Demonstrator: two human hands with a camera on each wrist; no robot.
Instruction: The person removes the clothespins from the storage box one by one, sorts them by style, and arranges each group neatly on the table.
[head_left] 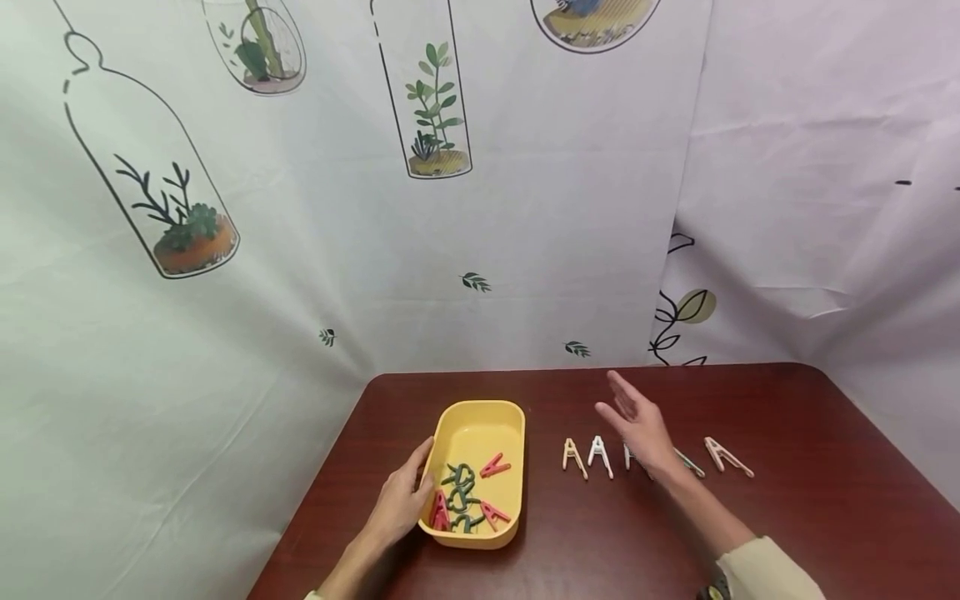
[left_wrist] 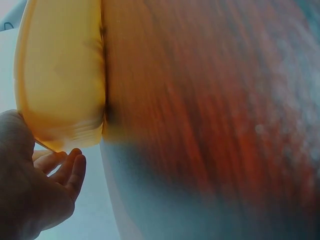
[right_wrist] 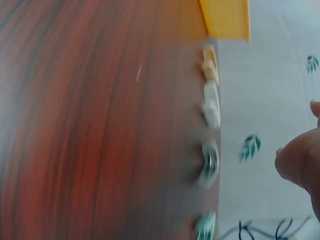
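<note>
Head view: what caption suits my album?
Left hand holds a yellow tray of clips; right hand hovers near clothespins.

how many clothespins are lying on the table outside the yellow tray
5, in a row right of the yellow tray: beige clothespin, white clothespin, partly hidden clothespin behind the right hand, green clothespin, pale clothespin farthest right. More may be hidden there.

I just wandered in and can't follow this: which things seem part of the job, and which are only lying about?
Seem part of the job:
yellow tray, held by the left hand
red pegs and dark green clips inside it
row of pegs near the right hand

Apparently just surroundings:
table
plant-patterned cloth behind it
</note>
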